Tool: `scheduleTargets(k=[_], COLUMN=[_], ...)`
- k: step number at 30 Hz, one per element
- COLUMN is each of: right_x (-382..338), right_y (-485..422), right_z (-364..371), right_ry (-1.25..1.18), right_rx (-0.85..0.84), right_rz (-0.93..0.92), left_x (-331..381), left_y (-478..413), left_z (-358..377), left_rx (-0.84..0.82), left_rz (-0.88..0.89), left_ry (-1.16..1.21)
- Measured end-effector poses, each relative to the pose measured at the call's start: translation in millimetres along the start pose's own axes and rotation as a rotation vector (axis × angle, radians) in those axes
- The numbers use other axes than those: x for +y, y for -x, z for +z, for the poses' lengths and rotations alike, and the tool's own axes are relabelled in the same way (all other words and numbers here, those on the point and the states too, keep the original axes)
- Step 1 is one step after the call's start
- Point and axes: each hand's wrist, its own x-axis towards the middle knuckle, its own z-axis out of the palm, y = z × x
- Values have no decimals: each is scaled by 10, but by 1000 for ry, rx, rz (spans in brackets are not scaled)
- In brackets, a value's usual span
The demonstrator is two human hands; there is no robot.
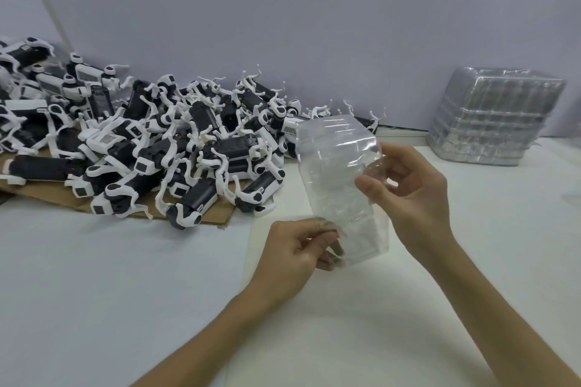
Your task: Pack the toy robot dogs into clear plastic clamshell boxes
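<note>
A clear plastic clamshell box (338,173) is held up above the white table, with nothing inside it. My left hand (295,251) pinches its lower edge between thumb and fingers. My right hand (408,188) grips its right side, thumb in front and fingers curled behind. A big pile of black-and-white toy robot dogs (151,141) lies to the left on a sheet of cardboard (63,201), close to the box's upper left corner.
A stack of clear clamshell boxes (493,116) stands at the back right against the grey wall (314,9). The white table (94,292) stretches in front of and below my hands.
</note>
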Motion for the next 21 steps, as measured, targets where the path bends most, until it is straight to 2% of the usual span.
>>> scheduleTargets(k=[8, 21], right_x=[32, 87], right_y=[-53, -104], right_z=[-25, -32], right_ry=[-67, -148], right_rx=[52, 143], right_rz=[-1, 58], left_x=[31, 34], left_y=[-24, -41], left_z=[-30, -35], left_rx=[0, 90], left_rz=[16, 105], left_ry=[2, 76])
